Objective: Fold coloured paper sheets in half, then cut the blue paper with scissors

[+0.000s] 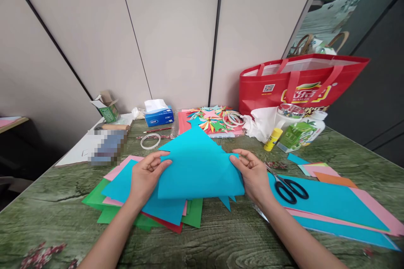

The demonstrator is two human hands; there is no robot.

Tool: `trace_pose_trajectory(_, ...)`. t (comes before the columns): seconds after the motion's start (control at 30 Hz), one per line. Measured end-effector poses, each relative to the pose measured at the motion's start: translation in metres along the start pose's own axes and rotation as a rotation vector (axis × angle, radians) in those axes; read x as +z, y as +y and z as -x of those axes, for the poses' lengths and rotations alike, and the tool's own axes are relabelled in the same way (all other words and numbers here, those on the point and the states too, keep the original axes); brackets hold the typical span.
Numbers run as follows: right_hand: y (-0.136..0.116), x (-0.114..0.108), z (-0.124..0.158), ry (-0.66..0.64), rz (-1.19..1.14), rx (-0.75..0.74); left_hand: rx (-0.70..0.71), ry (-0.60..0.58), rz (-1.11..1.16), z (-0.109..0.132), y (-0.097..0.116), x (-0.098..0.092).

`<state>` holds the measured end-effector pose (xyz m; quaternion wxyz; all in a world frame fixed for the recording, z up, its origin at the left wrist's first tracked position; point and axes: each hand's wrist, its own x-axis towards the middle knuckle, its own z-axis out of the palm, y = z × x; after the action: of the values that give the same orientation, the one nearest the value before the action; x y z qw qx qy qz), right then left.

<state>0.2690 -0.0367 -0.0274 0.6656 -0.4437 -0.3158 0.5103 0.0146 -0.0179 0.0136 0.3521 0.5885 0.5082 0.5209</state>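
Between my two hands is a blue sheet of paper [198,172], its lower edge bent over and a corner pointing away from me. My left hand [147,176] pinches its left side between thumb and fingers. On the right side my right hand [252,172] grips it the same way. Under the left hand lies a loose stack of coloured paper [116,189] in blue, pink, green and red. Black-handled scissors [288,189] rest on more blue and pink sheets [334,201] to the right. Small blue pointed pieces show below the held sheet.
Behind the sheet are colourful paper stars [210,115] and tape rolls [233,119]. A blue tissue box [159,117], another tape roll [150,141] and a green carton [109,111] stand left. A glue stick [273,139], crumpled tissue [260,124], bottles and a red bag [255,88] are right.
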Motion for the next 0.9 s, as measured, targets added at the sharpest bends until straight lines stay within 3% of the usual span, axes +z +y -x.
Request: trace_pose_trajectory(0.9,-0.0002,-0.0006,-0.0009,0.028,0.043,0.009,0.022,0.045,-0.032,-0.0013,0.0019,0.0002)
